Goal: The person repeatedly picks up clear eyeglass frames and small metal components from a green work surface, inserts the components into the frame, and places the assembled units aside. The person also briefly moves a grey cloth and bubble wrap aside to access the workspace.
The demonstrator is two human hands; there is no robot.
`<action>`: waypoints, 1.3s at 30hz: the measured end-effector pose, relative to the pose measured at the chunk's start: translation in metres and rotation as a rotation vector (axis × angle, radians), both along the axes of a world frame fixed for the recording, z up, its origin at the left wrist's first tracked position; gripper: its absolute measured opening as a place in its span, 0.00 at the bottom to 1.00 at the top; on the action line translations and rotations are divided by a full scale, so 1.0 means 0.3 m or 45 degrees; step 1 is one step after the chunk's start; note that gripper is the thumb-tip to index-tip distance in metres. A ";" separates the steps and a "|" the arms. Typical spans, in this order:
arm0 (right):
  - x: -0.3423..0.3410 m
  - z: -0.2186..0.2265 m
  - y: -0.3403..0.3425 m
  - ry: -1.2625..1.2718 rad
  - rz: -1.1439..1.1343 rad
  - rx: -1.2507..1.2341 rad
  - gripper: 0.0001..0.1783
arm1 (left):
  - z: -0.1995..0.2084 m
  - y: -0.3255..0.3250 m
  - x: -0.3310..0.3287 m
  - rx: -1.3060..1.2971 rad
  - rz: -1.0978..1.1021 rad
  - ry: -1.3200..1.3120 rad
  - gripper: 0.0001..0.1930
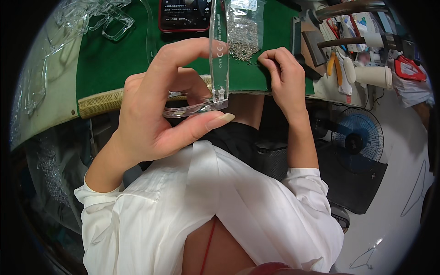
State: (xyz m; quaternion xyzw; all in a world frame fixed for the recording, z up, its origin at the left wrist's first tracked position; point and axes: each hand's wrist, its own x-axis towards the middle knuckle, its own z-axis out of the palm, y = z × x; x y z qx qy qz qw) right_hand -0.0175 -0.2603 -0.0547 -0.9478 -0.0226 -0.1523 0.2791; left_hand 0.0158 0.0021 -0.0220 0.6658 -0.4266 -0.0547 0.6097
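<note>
My left hand (144, 103) is closed around a pair of clear plastic glasses (195, 109), held above the table's front edge. One temple arm (219, 59) of the glasses stands up, pointing away from me, with white print along it. Farther right, my right hand (289, 80) rests at the table's edge with thumb and forefinger pinched together beside a heap of tiny metal screws (243, 51). Whatever is between those fingertips is too small to make out. The heap spills out of a clear plastic bag (247, 23) of similar small pieces.
Several clear glasses frames (112, 23) lie piled at the far left. A phone in a red case (184, 28) sits on the green mat (105, 59). Tools, orange-handled pliers (333, 66) and a pale cup (373, 77) crowd the right. A blue fan (357, 137) stands below.
</note>
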 end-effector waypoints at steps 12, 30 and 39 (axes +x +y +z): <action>0.005 -0.007 0.030 -0.008 -0.077 -0.017 0.09 | -0.006 -0.005 0.003 -0.006 -0.039 -0.018 0.37; -0.007 0.009 -0.043 0.073 0.037 0.049 0.03 | -0.009 0.001 0.006 -0.019 -0.057 -0.046 0.37; -0.011 -0.001 -0.011 0.035 0.055 0.093 0.05 | -0.004 -0.007 0.001 -0.013 -0.060 -0.013 0.37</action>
